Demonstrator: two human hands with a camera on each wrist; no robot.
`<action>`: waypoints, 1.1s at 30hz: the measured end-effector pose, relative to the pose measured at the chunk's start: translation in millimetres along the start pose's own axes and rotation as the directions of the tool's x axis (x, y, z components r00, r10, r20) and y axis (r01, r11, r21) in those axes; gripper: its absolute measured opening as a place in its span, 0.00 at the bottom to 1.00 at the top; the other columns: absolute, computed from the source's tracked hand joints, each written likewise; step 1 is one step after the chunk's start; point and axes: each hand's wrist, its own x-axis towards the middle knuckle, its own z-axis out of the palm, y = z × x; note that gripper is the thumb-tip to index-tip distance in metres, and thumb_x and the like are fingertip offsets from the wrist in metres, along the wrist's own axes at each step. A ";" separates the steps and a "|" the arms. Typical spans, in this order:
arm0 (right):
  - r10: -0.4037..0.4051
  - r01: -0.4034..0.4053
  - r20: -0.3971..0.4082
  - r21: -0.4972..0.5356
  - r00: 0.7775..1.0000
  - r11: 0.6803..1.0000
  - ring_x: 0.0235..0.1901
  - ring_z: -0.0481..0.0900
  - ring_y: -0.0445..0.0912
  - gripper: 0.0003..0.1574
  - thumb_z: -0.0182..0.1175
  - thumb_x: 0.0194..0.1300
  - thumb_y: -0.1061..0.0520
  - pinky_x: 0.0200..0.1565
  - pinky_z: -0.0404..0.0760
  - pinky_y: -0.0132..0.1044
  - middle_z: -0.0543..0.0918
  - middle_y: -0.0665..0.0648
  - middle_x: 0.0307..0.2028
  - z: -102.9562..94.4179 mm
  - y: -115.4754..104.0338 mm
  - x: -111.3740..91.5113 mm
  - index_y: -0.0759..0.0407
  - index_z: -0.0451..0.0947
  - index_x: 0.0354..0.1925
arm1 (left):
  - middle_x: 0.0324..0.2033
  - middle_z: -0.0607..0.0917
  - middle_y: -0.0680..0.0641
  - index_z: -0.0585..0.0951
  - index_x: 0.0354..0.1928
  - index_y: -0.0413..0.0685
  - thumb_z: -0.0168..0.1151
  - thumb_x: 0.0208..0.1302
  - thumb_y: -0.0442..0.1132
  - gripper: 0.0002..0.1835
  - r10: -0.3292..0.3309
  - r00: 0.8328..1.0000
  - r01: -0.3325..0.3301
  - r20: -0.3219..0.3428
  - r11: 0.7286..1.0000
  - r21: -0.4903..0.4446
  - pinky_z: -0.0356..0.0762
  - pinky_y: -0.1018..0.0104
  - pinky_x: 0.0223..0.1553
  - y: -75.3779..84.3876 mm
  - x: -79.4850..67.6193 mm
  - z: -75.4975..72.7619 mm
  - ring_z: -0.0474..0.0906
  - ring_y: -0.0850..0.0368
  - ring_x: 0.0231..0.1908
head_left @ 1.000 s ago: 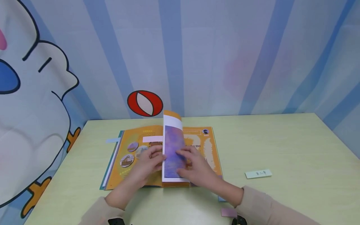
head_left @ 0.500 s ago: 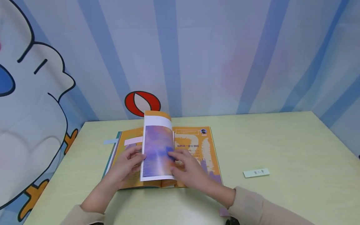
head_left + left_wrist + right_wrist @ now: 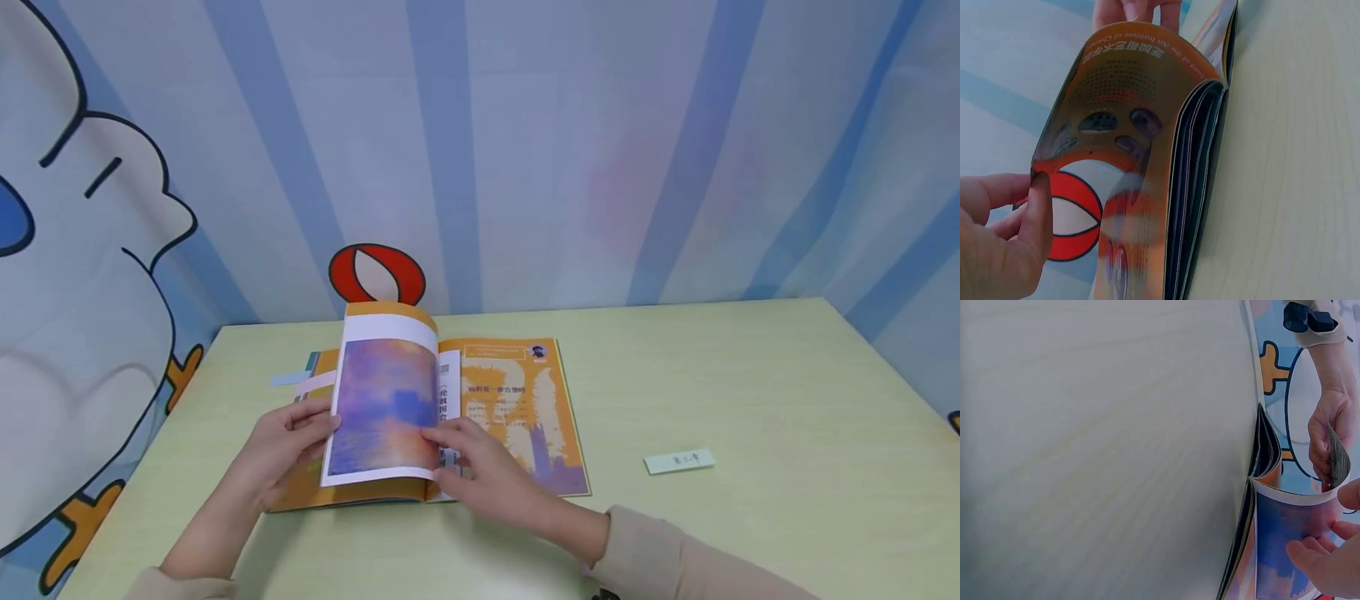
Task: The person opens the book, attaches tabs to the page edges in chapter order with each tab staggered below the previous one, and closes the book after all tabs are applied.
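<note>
An open picture book (image 3: 558,433) with orange pages lies on the table. A page (image 3: 382,400) printed with a purple and blue painting stands raised and curved over the left side. My left hand (image 3: 285,446) pinches its outer edge between thumb and fingers. Near the spine, my right hand (image 3: 491,475) touches the painted side with extended fingertips. From below, the left wrist view shows the page's orange back (image 3: 1141,94), with oval pictures and printed text. A pink tab (image 3: 317,382) and a pale blue tab (image 3: 290,379) stick out at the left of the book.
A pale green paper strip (image 3: 678,462) with handwriting lies on the table (image 3: 750,375) to the right of the book. Behind the table hangs a blue striped backdrop (image 3: 525,167) with a white cartoon figure (image 3: 90,350) and a red oval shape (image 3: 405,271).
My left hand has carried the page's outer edge leftward, opening the painting wider. My right hand has followed a little to the left. A white strip beside the spine now shows on the right side.
</note>
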 end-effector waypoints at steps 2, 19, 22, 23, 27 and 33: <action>-0.001 0.001 0.022 -0.011 1.000 1.000 0.47 0.72 0.48 0.27 0.57 0.63 0.61 0.42 0.76 0.33 0.71 0.54 0.54 2.4 1.2 -0.9 0.61 0.69 0.61 | 0.36 0.81 0.53 0.63 0.64 0.31 0.58 0.65 0.38 0.29 0.001 1.000 -0.001 -0.022 1.000 0.024 0.78 0.75 0.36 -2.8 1.1 -5.9 0.78 0.65 0.33; -0.042 0.157 0.335 -0.324 0.941 0.933 0.64 0.63 0.46 0.28 0.53 0.66 0.60 0.60 0.66 0.34 0.67 0.57 0.64 7.0 -4.0 1.7 0.59 0.67 0.63 | 0.57 0.70 0.33 0.66 0.63 0.32 0.56 0.67 0.42 0.28 -0.056 0.979 0.113 -0.199 0.949 0.293 0.78 0.74 0.37 -29.4 10.2 -42.7 0.74 0.58 0.39; -0.048 0.225 0.406 -0.402 0.913 0.887 0.65 0.60 0.46 0.30 0.53 0.66 0.58 0.60 0.65 0.33 0.62 0.57 0.67 7.3 -3.8 0.0 0.59 0.64 0.66 | 0.56 0.70 0.32 0.67 0.62 0.32 0.57 0.66 0.42 0.28 -0.062 0.977 0.123 -0.206 0.946 0.301 0.78 0.73 0.37 -34.6 12.5 -46.7 0.75 0.60 0.38; -0.047 0.247 0.431 -0.421 0.901 0.873 0.66 0.59 0.46 0.31 0.53 0.67 0.57 0.60 0.65 0.33 0.60 0.57 0.68 7.3 -3.7 -0.3 0.59 0.62 0.67 | 0.56 0.70 0.32 0.67 0.62 0.31 0.57 0.66 0.42 0.28 -0.062 0.977 0.125 -0.206 0.943 0.308 0.79 0.72 0.37 -36.1 13.6 -48.3 0.75 0.59 0.39; -0.033 0.314 0.502 -0.487 0.864 0.815 0.67 0.55 0.45 0.35 0.54 0.67 0.53 0.61 0.63 0.31 0.55 0.58 0.69 7.8 -4.6 -1.7 0.59 0.57 0.69 | 0.56 0.70 0.31 0.67 0.62 0.31 0.56 0.67 0.40 0.26 -0.067 0.975 0.139 -0.212 0.928 0.345 0.79 0.69 0.38 -42.5 18.3 -52.7 0.75 0.55 0.42; -0.019 0.418 0.560 -0.595 0.828 0.687 0.68 0.52 0.45 0.38 0.52 0.68 0.47 0.63 0.60 0.31 0.53 0.58 0.70 11.1 -7.7 -2.7 0.60 0.54 0.70 | 0.48 0.77 0.33 0.69 0.59 0.27 0.56 0.65 0.35 0.24 -0.019 0.978 0.105 -0.208 0.907 0.408 0.79 0.69 0.35 -48.5 21.6 -55.2 0.75 0.56 0.38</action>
